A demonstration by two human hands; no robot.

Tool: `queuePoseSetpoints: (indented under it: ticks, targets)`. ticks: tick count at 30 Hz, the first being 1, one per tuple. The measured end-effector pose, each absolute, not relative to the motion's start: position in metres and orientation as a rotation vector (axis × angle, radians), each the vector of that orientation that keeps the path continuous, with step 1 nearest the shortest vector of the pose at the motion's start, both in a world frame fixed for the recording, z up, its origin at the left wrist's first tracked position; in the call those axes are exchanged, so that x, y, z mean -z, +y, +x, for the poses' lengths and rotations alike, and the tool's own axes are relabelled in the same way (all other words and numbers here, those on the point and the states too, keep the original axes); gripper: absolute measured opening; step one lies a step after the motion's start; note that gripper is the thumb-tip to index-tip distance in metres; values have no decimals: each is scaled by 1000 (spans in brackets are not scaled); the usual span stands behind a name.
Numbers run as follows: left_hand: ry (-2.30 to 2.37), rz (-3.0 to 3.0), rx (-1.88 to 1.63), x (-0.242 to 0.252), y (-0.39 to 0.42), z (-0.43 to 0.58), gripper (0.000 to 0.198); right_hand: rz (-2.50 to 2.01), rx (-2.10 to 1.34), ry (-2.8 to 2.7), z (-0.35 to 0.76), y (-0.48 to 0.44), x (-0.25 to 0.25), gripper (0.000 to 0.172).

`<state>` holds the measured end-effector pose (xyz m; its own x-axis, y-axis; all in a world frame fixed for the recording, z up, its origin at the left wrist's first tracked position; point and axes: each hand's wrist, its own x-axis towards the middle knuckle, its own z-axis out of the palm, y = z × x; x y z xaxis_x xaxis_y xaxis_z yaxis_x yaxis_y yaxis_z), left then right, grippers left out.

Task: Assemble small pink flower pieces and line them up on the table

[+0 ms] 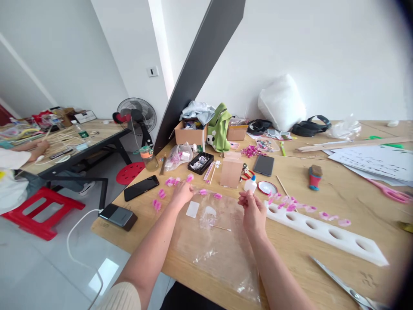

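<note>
My left hand [183,193] is over the far left edge of a clear plastic sheet [222,254], fingers drawn together among pink petal-like pieces [202,192]. Whatever lies between its fingertips is hidden. Above the sheet's right side, my right hand [254,212] is closed in a pinch; anything in it is too small to make out. A white card [192,209], a crumpled clear piece [208,216] and a cotton swab [222,228] lie on the sheet. Just beyond my right hand stands a white glue bottle [250,184] with a blue cap.
To the right is a white foam strip with holes [311,224], pink pieces along its far edge. Scissors [345,286] lie near front right. A phone [141,188] and power bank [118,216] are at left. Another person's hand [40,148] is at the far-left table.
</note>
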<state>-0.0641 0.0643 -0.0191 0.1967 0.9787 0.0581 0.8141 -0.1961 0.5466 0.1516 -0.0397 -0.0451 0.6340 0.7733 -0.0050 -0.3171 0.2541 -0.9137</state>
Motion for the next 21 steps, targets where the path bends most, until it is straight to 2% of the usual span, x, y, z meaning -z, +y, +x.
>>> queuePoseSetpoints:
  ticks: [2,7,10,15,21]
  targets:
    - [1681,2070,-663,9,60,-82,4,-1066,-791,-496,152,-40,46,41]
    - [1814,1931,-968,-21,43,-152,27,-1000,-796,-451,153,-38,47,35]
    - [1956,1852,-1046,-27,26,-189,26,-994,-808,-453,150,-39,46,32]
    - [2099,1824,-903,-6,-3,-206,10,-1000,-823,-463,146,-40,47,29]
    - [2205,1887,-672,25,-27,-195,10,-1010,-807,-463,147,-39,47,29]
